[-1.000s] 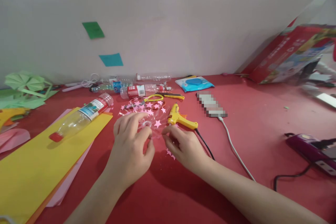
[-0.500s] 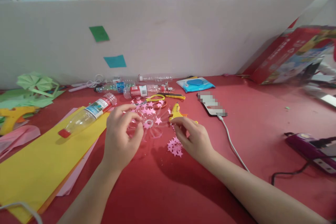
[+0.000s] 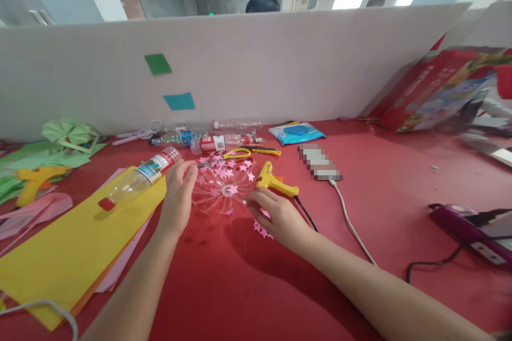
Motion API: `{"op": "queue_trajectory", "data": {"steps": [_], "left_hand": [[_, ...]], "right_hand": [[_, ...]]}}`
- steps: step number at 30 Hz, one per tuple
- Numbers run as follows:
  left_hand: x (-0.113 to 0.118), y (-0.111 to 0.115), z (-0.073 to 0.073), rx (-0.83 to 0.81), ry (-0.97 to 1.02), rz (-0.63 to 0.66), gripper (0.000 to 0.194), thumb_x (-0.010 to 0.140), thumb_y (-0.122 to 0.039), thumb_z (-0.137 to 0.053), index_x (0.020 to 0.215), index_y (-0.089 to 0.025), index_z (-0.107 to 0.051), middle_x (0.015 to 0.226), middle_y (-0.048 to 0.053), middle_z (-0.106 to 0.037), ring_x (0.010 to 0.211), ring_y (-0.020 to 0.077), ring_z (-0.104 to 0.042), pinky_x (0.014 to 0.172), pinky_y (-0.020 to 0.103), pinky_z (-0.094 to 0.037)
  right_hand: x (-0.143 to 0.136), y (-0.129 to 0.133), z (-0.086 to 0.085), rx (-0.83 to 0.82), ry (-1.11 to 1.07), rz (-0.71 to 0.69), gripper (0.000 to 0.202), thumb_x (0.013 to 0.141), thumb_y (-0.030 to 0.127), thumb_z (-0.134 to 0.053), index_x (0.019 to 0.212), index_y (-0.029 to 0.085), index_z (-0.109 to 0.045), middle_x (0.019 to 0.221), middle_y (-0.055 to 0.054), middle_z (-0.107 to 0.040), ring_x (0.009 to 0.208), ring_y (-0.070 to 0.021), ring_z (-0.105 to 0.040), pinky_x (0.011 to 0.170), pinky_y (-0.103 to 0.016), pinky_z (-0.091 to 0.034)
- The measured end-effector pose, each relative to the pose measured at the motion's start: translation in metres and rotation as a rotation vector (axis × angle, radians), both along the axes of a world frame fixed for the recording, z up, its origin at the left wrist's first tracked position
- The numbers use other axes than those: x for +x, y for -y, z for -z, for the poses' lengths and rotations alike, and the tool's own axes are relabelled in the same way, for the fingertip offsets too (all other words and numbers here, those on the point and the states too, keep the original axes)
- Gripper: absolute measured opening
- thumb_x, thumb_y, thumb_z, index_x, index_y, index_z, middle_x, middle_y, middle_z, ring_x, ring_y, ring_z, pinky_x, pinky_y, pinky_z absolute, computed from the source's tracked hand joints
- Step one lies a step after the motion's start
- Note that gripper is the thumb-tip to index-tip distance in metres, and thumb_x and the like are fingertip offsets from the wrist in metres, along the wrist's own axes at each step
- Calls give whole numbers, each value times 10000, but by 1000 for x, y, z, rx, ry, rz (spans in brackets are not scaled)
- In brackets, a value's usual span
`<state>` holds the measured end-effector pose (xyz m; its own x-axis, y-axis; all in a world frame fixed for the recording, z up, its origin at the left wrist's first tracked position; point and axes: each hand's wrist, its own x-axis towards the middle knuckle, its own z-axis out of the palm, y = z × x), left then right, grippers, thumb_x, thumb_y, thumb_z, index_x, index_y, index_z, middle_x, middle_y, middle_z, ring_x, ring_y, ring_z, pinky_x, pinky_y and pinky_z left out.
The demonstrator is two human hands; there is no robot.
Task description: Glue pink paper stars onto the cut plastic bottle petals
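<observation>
The left hand (image 3: pixel 178 197) is at the left edge of a clear plastic flower shape (image 3: pixel 226 191), its thumb and fingers drawn close together; whether they grip the edge cannot be told. The right hand (image 3: pixel 280 218) is curled at the shape's right edge, fingertips nearly meeting, and what they pinch, if anything, is too small to tell. The plastic shape lies at the centre of the frame, dotted with pink stars (image 3: pixel 229 173). A small heap of loose stars (image 3: pixel 262 230) shows just beside the right hand's fingers. Just above that hand lies a yellow glue gun (image 3: pixel 280 185). Farther right are a phone (image 3: pixel 320 162) on a white cable and, at the right edge, a purple power strip (image 3: pixel 464 229). At left, a bottle (image 3: pixel 130 187) with a red cap lies on yellow paper (image 3: pixel 76 248).
</observation>
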<state>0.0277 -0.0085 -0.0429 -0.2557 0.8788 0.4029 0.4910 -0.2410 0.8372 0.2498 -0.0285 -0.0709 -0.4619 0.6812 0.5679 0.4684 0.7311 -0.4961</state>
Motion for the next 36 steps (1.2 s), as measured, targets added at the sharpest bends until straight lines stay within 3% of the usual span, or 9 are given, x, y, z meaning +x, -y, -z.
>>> {"op": "queue_trajectory", "data": {"steps": [5,10,13,15,19,26,30,36], "left_hand": [[0,-3,6,28,102,53,410,884,-553,-402,1135,-259,-536,1356,83,-462,1330,246,-355,1109,467,-287],[7,4,-2,96,-62,41,364,896,-515,-401,1101,-247,-537,1323,98,-475,1320,253,-362,1119,491,-257],[12,13,-9,268,-215,21,265,907,-413,-443,1107,-257,-520,1306,88,-460,1298,243,-378,1098,476,-296],[17,21,-14,405,-323,9,209,897,-328,-482,1089,-256,-526,1236,84,-481,1248,241,-415,1076,463,-325],[29,36,-18,543,-464,33,172,855,-239,-538,1026,-229,-556,1064,76,-510,1068,238,-489,967,451,-398],[39,42,-11,487,-517,157,126,857,-196,-531,979,-212,-559,1026,67,-513,989,215,-503,878,408,-420],[39,42,-10,459,-468,181,114,866,-192,-515,966,-222,-562,1003,53,-519,970,202,-515,860,388,-433],[38,38,-9,458,-429,194,95,871,-172,-516,940,-216,-564,970,40,-532,953,183,-523,842,354,-441]], "right_hand": [[-3,3,0,-46,12,-37,181,914,134,-434,1027,174,-569,932,-90,-659,818,-171,-635,710,-286,-514],[4,4,-4,27,-11,-45,234,916,129,-403,1092,155,-554,919,-98,-679,804,-166,-646,700,-279,-500],[17,3,-15,95,-41,18,201,881,111,-423,982,164,-588,818,-57,-666,652,-124,-595,616,-235,-455],[25,3,-22,71,62,3,177,844,101,-454,903,175,-603,753,-25,-645,579,-104,-538,575,-222,-409],[30,3,-22,-10,486,-70,94,827,152,-550,821,180,-640,719,-12,-618,576,-112,-505,542,-243,-316],[20,2,-9,58,722,-65,135,853,152,-555,752,147,-644,767,-41,-610,609,-120,-523,534,-271,-285],[18,-1,-6,141,726,-90,203,881,143,-518,709,139,-624,735,-47,-603,596,-120,-509,532,-277,-280],[16,0,-2,123,643,-45,170,836,132,-510,690,150,-595,739,-31,-587,545,-101,-456,510,-269,-239]]}}
